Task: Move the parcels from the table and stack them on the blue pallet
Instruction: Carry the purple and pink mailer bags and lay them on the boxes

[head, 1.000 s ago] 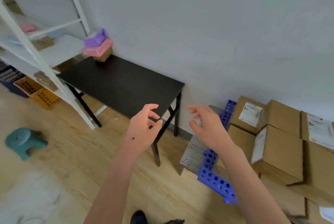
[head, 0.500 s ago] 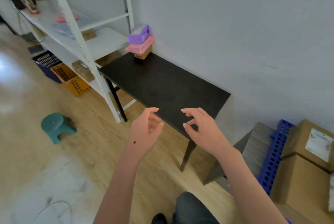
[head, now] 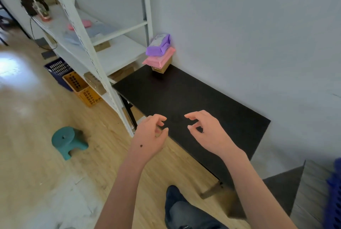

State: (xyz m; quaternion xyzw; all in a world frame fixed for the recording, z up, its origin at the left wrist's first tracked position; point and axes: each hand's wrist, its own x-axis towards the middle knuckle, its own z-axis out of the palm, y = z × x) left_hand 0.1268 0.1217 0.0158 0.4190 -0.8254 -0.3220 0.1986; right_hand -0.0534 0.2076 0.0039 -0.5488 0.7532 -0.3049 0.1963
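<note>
Pale wall backs the black rectangular worktop (head: 193,103), where a purple soft parcel (head: 159,45), pink flat parcel (head: 159,58) and small brown cardboard box (head: 162,67) stack at the far corner. Left hand (head: 150,136) and right hand (head: 207,131) hover empty, fingers loosely curled, well short; the stack lies ahead, the left hand slightly nearer.

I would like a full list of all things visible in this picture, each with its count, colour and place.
table: 1, black, against the wall
parcels: 3 stacked, purple on pink on brown, table's far corner
shelf rack: 1, white, left of the table
crates: 2, dark blue and orange, under the rack
stool: 1, teal, on the wooden floor
pallet: 1, blue, right edge, mostly cut off
left hand: 1, empty, at the table's near edge
right hand: 1, empty, above the table
</note>
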